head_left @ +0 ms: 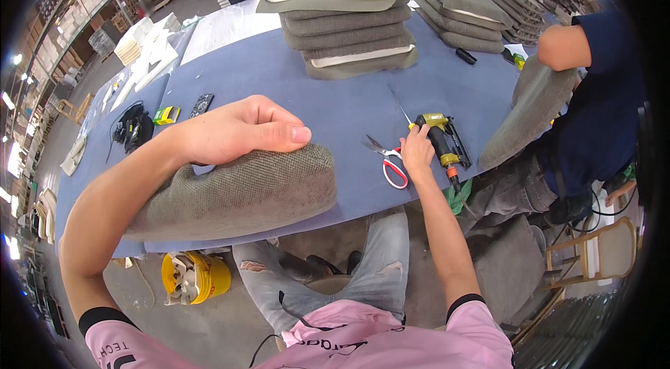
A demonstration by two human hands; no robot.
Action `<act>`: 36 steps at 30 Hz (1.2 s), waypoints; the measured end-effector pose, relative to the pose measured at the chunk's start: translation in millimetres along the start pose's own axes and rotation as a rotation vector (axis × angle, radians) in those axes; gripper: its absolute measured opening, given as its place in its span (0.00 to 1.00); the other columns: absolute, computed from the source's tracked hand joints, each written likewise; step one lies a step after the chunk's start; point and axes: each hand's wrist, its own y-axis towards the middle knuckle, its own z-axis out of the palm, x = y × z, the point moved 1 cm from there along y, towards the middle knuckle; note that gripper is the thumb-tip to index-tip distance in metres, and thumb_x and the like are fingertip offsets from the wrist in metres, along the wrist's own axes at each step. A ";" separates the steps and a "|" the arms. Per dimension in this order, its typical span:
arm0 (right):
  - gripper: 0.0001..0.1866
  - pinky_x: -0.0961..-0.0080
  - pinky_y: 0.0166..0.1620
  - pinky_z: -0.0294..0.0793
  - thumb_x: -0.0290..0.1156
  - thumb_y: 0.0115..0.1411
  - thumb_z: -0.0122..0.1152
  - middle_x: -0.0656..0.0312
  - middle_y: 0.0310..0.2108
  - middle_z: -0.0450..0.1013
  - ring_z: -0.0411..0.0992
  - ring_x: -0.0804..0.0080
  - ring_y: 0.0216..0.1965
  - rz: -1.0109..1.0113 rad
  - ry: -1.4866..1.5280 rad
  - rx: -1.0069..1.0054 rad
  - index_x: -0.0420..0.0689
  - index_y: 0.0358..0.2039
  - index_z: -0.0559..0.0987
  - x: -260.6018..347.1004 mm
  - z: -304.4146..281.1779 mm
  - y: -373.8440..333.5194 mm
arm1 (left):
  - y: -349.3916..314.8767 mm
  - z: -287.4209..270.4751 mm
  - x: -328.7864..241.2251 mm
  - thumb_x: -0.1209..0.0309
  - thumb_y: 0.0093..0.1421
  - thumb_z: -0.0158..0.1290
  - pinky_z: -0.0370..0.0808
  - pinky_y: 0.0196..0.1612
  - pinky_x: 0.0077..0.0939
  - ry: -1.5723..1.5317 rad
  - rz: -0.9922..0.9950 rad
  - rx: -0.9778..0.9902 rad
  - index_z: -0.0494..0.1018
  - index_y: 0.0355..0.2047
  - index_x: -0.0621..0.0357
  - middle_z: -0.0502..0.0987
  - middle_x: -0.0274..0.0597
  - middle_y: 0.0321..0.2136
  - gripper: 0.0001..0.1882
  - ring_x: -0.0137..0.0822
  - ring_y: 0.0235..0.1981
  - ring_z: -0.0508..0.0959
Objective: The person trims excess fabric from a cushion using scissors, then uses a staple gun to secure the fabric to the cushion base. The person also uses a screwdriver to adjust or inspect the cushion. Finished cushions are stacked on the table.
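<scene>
My left hand (237, 133) grips the top edge of a grey-green fabric seat cushion (244, 194) that stands tilted against the front edge of the blue table (335, 111). My right hand (417, 152) reaches over the table edge and rests on a yellow and black staple gun (443, 138), fingers on its body. Red-handled scissors (389, 159) lie just left of that hand.
A stack of grey cushions (345, 20) fills the table's middle, another stack (464, 13) behind it. A person in dark blue at the right holds a cushion (527, 114). Another person in blue stands far back. A black tool (132, 128) lies left; a yellow bucket (195, 277) sits below.
</scene>
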 end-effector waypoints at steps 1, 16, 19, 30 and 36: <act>0.20 0.55 0.41 0.87 0.40 0.67 0.68 0.43 0.53 0.74 0.85 0.48 0.40 -0.007 -0.010 0.002 0.37 0.48 0.78 -1.2 4.2 1.5 | -0.3 0.4 -0.7 0.52 0.78 0.53 0.54 0.30 0.23 0.006 -0.017 -0.001 0.61 0.21 0.49 0.55 0.18 0.23 0.28 0.19 0.27 0.54; 0.23 0.63 0.36 0.78 0.42 0.72 0.63 0.55 0.31 0.84 0.82 0.58 0.31 -0.232 1.040 -0.057 0.43 0.59 0.69 76.2 -185.4 -47.1 | 12.5 -19.3 9.2 0.55 0.77 0.54 0.63 0.36 0.21 -0.033 -0.046 0.018 0.67 0.25 0.49 0.63 0.18 0.25 0.23 0.17 0.30 0.61; 0.21 0.73 0.35 0.76 0.43 0.78 0.57 0.60 0.31 0.83 0.79 0.72 0.29 -0.310 1.164 -0.076 0.44 0.62 0.68 107.0 -219.5 -79.7 | 20.7 -25.0 11.9 0.55 0.77 0.54 0.65 0.37 0.21 -0.045 0.024 0.037 0.69 0.26 0.50 0.66 0.17 0.25 0.21 0.16 0.31 0.64; 0.17 0.68 0.26 0.86 0.47 0.80 0.50 0.53 0.41 0.72 0.74 0.66 0.23 -0.522 1.657 -0.833 0.49 0.51 0.59 133.2 -293.2 -119.8 | 30.6 -38.3 20.7 0.55 0.76 0.55 0.67 0.41 0.21 0.036 0.055 0.032 0.73 0.28 0.51 0.69 0.19 0.28 0.20 0.16 0.33 0.67; 0.18 0.68 0.26 0.84 0.49 0.79 0.53 0.51 0.39 0.75 0.72 0.68 0.20 -0.444 1.782 -0.991 0.46 0.49 0.64 135.9 -312.2 -122.3 | 27.1 -38.4 19.4 0.55 0.77 0.54 0.69 0.45 0.21 -0.040 0.039 0.056 0.76 0.32 0.55 0.73 0.20 0.30 0.20 0.17 0.35 0.69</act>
